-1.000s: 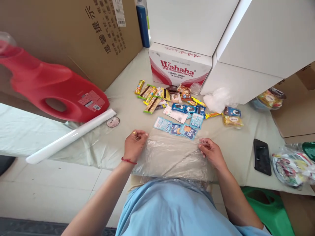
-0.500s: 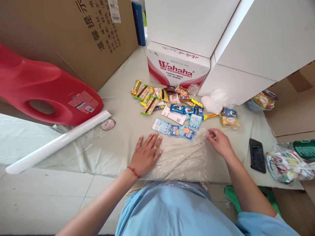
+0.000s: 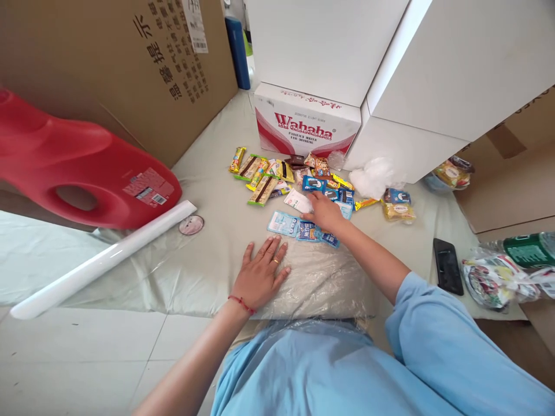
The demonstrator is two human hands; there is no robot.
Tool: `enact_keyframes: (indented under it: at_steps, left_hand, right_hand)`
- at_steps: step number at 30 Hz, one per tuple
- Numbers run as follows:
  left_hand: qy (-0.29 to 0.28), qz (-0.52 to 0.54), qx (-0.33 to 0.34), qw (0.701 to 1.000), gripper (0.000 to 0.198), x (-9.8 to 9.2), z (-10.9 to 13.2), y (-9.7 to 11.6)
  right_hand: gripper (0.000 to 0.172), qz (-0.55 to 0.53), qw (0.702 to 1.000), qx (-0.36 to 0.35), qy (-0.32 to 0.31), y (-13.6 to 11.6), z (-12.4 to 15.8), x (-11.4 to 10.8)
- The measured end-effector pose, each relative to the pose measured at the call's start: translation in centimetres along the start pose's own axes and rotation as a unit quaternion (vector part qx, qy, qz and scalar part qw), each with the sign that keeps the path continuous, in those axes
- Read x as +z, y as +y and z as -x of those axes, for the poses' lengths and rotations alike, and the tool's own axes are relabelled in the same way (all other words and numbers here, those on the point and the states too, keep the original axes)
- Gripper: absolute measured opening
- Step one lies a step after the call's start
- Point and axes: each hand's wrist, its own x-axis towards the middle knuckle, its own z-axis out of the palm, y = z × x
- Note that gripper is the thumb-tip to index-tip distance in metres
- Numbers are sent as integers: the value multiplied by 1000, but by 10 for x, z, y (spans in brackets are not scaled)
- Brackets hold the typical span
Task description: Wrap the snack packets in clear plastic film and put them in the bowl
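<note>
Shirt: a blue shirt [image 3: 303, 370] fills the bottom, closest of all.
Left hand: the left hand [image 3: 260, 274] lies flat with its fingers spread. It presses on the left edge of the plastic bag. There is a red string on the wrist and a ring on one finger.
Plastic bag: the clear plastic bag [image 3: 323, 283] lies flat on the pale cloth [image 3: 208, 254], right in front of the shirt.
Right hand: the right hand [image 3: 325, 214] reaches past the bag, palm down, over the snacks. Its fingertips are at the white packet [image 3: 297, 200]. I cannot tell if it pinches anything.
Blue packets: a light blue packet [image 3: 284, 222] lies just left of that hand, and more blue ones peek out from under it.
Phone: a black phone [image 3: 447, 266] lies on the cloth, far to the right.
White tube: a long white tube [image 3: 104, 260] lies slanted on the left.
Snack pile: the snack pile [image 3: 264, 176] sits just behind the right hand.
Red jug: a big red jug [image 3: 82, 167] lies on its side behind the tube.
Wahaha box: a red and white box [image 3: 306, 124] stands behind the snacks.
Big box: a brown cardboard box [image 3: 130, 58] stands at the far left.
</note>
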Motion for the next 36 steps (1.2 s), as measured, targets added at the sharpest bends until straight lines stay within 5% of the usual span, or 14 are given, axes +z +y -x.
enact_keyframes:
  at_steps: [4, 7, 9, 12, 14, 16, 20, 26, 32, 36]
  left_hand:
    - [-3, 8, -3, 1000, 60, -1, 0, 0]
    - [-1, 16, -2, 1000, 60, 0, 0, -1]
    - [5, 20, -1, 1000, 60, 0, 0, -1]
    - [10, 25, 0, 1000, 59, 2, 1, -1]
    - [10, 28, 0, 1000, 60, 2, 1, -1]
    - [9, 30, 0, 1000, 60, 3, 1, -2]
    - [6, 26, -1, 1000, 61, 4, 1, -3]
    - [-7, 17, -1, 1000, 61, 2, 1, -2]
    - [-2, 19, -5, 1000, 60, 1, 1, -1]
    - [-1, 14, -5, 1000, 60, 2, 2, -2]
  right_hand:
    - [50, -13, 999, 27, 32, 22, 7, -4]
    - [48, -127, 987, 60, 78, 55, 9, -15]
    - [44, -242, 957, 94, 130, 83, 14, -26]
    - [53, -415, 873, 178, 184, 117, 26, -41]
    - [59, -486, 827, 214, 184, 127, 35, -48]
    - [60, -509, 815, 216, 172, 125, 42, -50]
    - [52, -478, 862, 138, 96, 95, 47, -44]
    - [40, -275, 961, -17, -20, 55, 38, -28]
    - [37, -79, 983, -159, -48, 23, 2, -31]
    - [35, 28, 993, -102, -50, -25, -51, -33]
